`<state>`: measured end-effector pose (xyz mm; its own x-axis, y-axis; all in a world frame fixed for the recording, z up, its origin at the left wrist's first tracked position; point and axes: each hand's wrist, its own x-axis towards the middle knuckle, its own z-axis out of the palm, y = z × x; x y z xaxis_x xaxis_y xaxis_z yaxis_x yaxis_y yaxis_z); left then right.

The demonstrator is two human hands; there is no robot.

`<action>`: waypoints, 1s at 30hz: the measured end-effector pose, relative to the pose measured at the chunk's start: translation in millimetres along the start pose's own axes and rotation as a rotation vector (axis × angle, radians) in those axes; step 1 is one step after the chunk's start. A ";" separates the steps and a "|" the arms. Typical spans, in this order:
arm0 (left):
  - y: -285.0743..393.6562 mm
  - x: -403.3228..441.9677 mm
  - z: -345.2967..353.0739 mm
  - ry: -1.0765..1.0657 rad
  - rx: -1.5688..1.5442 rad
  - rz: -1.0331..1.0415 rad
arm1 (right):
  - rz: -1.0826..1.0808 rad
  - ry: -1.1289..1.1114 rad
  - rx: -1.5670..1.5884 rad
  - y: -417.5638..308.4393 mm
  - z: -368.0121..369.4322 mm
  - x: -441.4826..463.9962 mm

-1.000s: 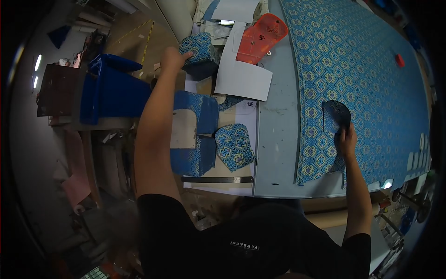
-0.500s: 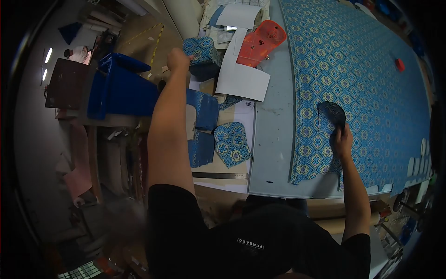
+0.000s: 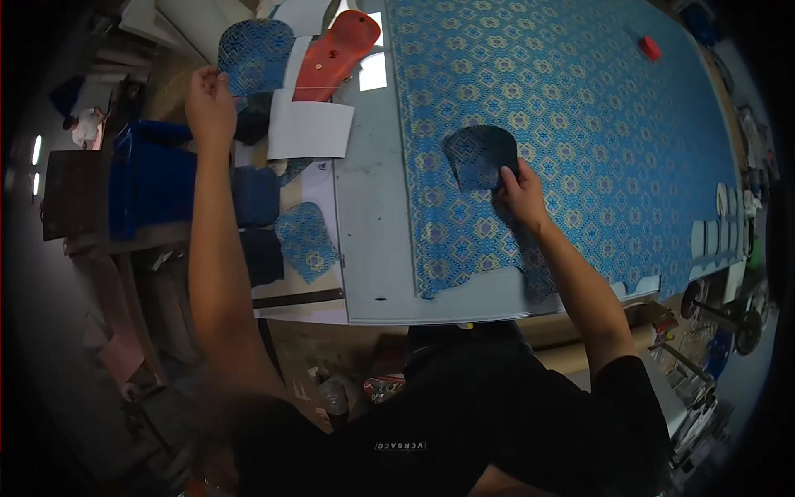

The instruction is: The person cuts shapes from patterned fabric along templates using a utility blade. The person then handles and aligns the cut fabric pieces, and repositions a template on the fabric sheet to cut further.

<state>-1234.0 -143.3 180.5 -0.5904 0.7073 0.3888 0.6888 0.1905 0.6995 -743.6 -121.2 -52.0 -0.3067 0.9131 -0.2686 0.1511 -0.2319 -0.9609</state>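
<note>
My left hand (image 3: 211,103) is pinched at the left edge of a blue patterned cut fabric piece (image 3: 255,56) with a rounded top. That piece is over a dark stack of cut pieces (image 3: 254,120). My right hand (image 3: 523,192) grips a darker cut fabric piece (image 3: 482,156), also round-topped, with thumb and fingers at its lower right corner. It hangs over the large spread of blue patterned fabric (image 3: 571,108) and hides part of it.
An orange-red template (image 3: 338,54) and white sheets (image 3: 310,130) lie left of the fabric. More cut fabric (image 3: 306,240) rests nearer me. A blue bin (image 3: 153,178) stands at left, a red round object (image 3: 650,48) on the fabric. Far left, another person (image 3: 85,127) is visible.
The view has swung right. The piece at my left hand looks larger and raised from its stack. My right hand has turned its piece so its broad face shows.
</note>
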 end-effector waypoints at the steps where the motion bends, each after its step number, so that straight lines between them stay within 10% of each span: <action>1: 5.7 -17.2 26.1 -0.043 -0.200 -0.024 | 0.008 0.013 0.005 -0.6 -8.7 9.9; 10: 48.5 -196.1 307.2 -0.176 -0.793 -0.569 | -0.123 0.153 0.211 -44.7 -81.2 122.7; 30: 67.1 -187.1 312.5 -0.064 -0.715 -0.643 | 0.026 0.166 0.241 -50.2 -81.4 128.2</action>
<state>-945.9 -50.1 -32.7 -0.7267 0.6525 -0.2147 -0.1899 0.1096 0.9757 -714.0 34.8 -32.8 -0.1451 0.9435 -0.2981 -0.0770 -0.3111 -0.9473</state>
